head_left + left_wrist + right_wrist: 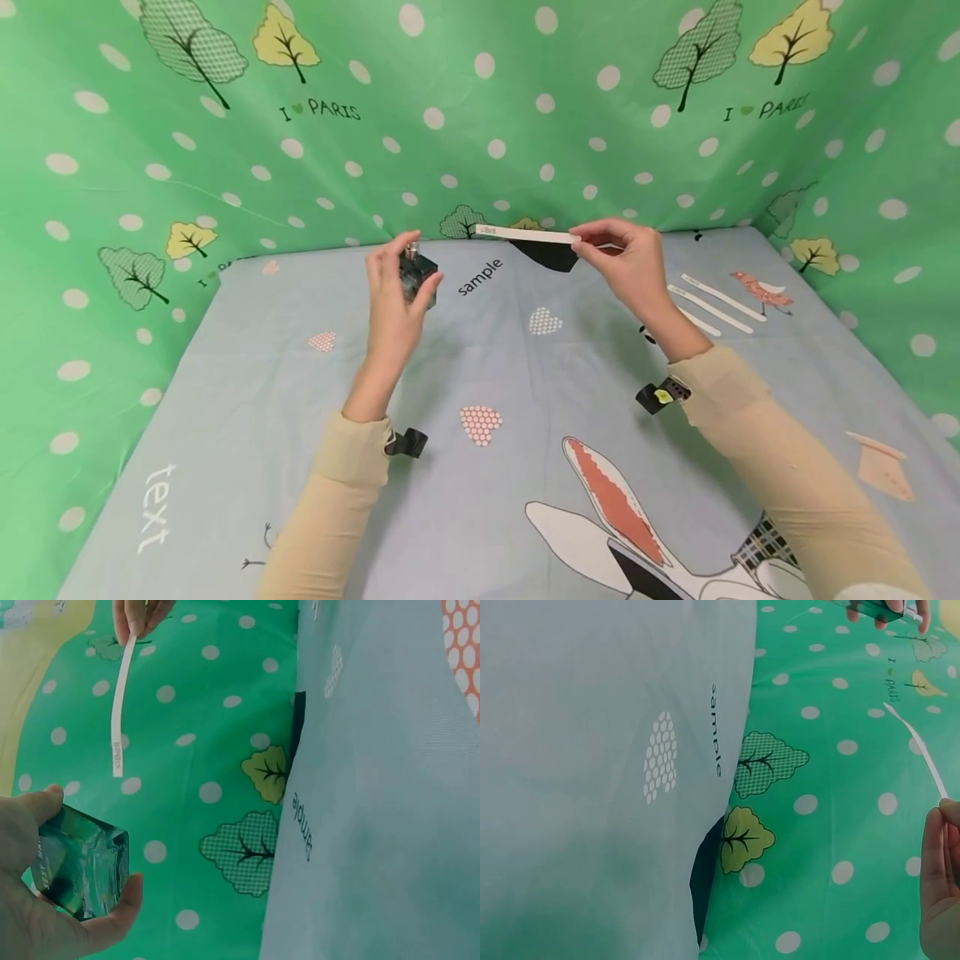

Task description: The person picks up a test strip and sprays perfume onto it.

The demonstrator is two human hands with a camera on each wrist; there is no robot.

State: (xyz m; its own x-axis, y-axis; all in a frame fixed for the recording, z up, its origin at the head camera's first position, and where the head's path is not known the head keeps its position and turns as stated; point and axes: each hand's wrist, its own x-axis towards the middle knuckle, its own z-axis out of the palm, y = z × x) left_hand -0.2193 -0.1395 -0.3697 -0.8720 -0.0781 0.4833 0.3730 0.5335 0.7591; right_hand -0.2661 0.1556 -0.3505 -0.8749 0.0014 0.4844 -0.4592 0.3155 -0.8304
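My left hand (392,304) grips a dark green glass perfume bottle (420,279), raised above the table's far part. A fingertip lies at the top of its silver spray nozzle (412,250). In the left wrist view the bottle (86,862) is see-through, between thumb and fingers. My right hand (628,260) pinches one end of a white paper test strip (528,236). The strip points left toward the bottle, with a gap between them, and small print marks its free end. In the right wrist view the strip (924,754) looks slightly bent.
Three more white paper strips (712,307) lie side by side on the table at the right. A grey-blue printed cloth (300,400) covers the table. Behind it hangs a green dotted curtain (495,108). Each wrist wears a small black camera (408,443).
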